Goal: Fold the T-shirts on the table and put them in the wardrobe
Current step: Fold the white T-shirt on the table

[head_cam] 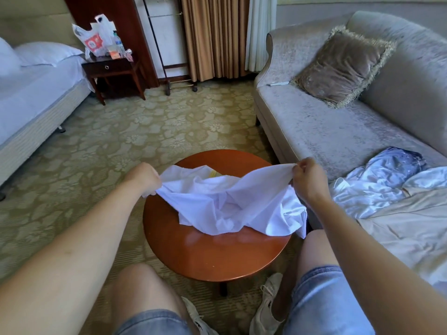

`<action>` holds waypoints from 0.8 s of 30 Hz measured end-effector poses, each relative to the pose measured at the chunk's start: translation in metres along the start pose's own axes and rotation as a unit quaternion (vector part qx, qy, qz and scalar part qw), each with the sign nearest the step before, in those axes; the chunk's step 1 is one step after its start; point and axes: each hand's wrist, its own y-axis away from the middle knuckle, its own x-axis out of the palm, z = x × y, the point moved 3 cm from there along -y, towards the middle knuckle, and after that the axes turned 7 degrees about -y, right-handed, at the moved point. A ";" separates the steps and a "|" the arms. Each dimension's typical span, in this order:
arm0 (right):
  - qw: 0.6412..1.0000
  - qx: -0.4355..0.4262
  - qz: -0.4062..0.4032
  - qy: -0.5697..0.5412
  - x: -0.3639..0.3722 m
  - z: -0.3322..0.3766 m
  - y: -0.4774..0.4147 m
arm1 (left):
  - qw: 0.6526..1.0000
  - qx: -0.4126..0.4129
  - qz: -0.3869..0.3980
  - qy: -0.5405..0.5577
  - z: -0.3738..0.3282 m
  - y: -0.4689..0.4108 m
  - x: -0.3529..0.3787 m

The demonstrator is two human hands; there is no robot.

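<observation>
A crumpled white T-shirt [227, 201] is stretched over the round brown wooden table [205, 257]. My left hand [145, 177] pinches its left edge above the table's left rim. At the table's right side, my right hand [307, 177] grips the shirt's other edge and holds it slightly raised. The cloth sags between both hands and its lower part rests on the tabletop. A yellowish print or label shows near the shirt's far edge.
A grey sofa [326, 131] stands at the right with a brown cushion [343, 66] and a heap of light clothes [387, 184]. At the left is a bed [31, 97] beside a dark nightstand [113, 68] with bags. Patterned carpet lies between.
</observation>
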 end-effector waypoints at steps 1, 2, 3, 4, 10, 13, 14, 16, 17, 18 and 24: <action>1.000 -0.010 -0.010 -0.002 -0.005 0.008 -0.004 | 1.000 -0.005 0.005 -0.021 0.009 0.000 -0.002; 1.000 -0.016 -0.019 -0.007 -0.009 0.016 -0.009 | 0.999 -0.016 0.012 -0.032 0.019 0.001 -0.005; 0.999 -0.019 -0.027 -0.016 -0.013 0.023 -0.013 | 0.999 -0.025 0.015 -0.030 0.026 0.005 -0.009; 0.999 -0.017 -0.033 -0.030 -0.017 0.030 -0.017 | 0.999 -0.040 0.018 -0.017 0.034 0.008 -0.013; 0.979 0.066 -0.086 -0.172 -0.053 0.055 -0.026 | 0.960 -0.085 -0.078 0.257 0.051 0.054 -0.058; 0.963 0.050 -0.102 -0.245 -0.067 0.087 -0.017 | 0.856 -0.070 -0.085 0.505 0.051 0.084 -0.080; 0.955 0.032 -0.106 -0.276 -0.071 0.103 -0.016 | 0.817 -0.061 -0.087 0.567 0.051 0.090 -0.088; 0.944 -0.014 -0.107 -0.312 -0.079 0.138 -0.016 | 0.754 -0.036 -0.113 0.646 0.052 0.103 -0.111; 0.941 -0.036 -0.104 -0.320 -0.085 0.157 -0.017 | 0.731 -0.017 -0.131 0.670 0.049 0.110 -0.125; 0.939 -0.054 -0.098 -0.326 -0.091 0.175 -0.017 | 0.714 0.003 -0.151 0.684 0.048 0.117 -0.141; 0.925 -0.104 -0.104 -0.350 -0.140 0.243 -0.037 | 0.683 0.071 -0.211 0.696 0.035 0.164 -0.224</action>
